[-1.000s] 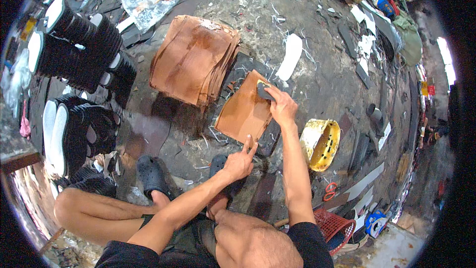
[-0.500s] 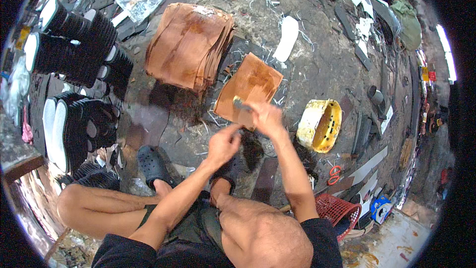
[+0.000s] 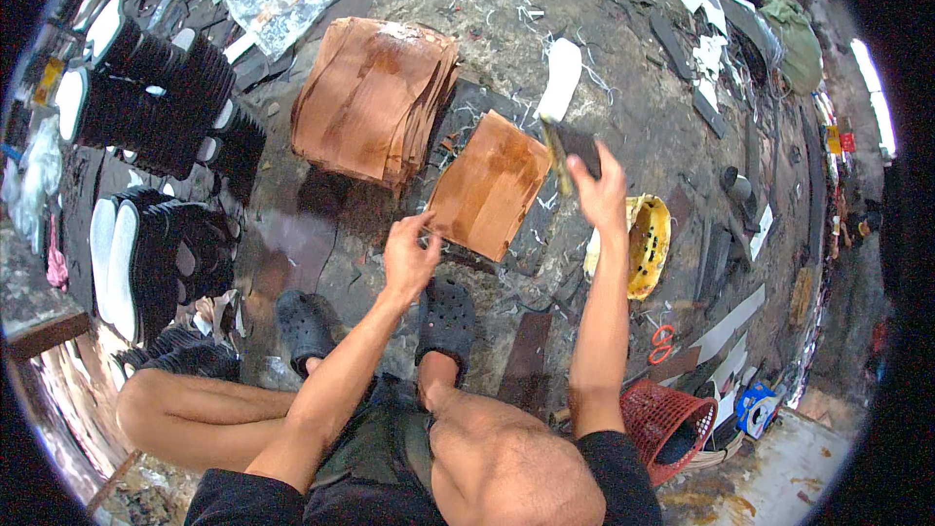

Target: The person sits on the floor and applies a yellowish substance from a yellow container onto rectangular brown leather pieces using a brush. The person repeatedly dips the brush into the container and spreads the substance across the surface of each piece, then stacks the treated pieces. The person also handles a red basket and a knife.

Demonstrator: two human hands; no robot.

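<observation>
A small pile of brown, leather-like sheets [image 3: 492, 185] lies on the floor in front of me, its top streaked with darker wet-looking patches. My left hand [image 3: 409, 255] is closed at the near left corner of the pile, thumb and finger pinching the edge of a sheet. Just off the right side, my right hand [image 3: 601, 190] grips a wide, flat brush [image 3: 577, 148] with a dark body and a yellowish edge, held above the floor. A yellow-smeared white tub [image 3: 648, 248] stands beside my right wrist, partly hidden by it.
A taller stack of brown sheets [image 3: 375, 102] sits at the far left of the pile. Rows of dark soles [image 3: 146, 117] fill the left side. A white sole-shaped piece [image 3: 560, 78] lies beyond. Red-handled scissors [image 3: 661, 344] and a red basket [image 3: 662, 429] are at the right.
My right hand has swung away from the near edge of the sheets to their right side, carrying the brush. My left hand has shifted left to the near left corner.
</observation>
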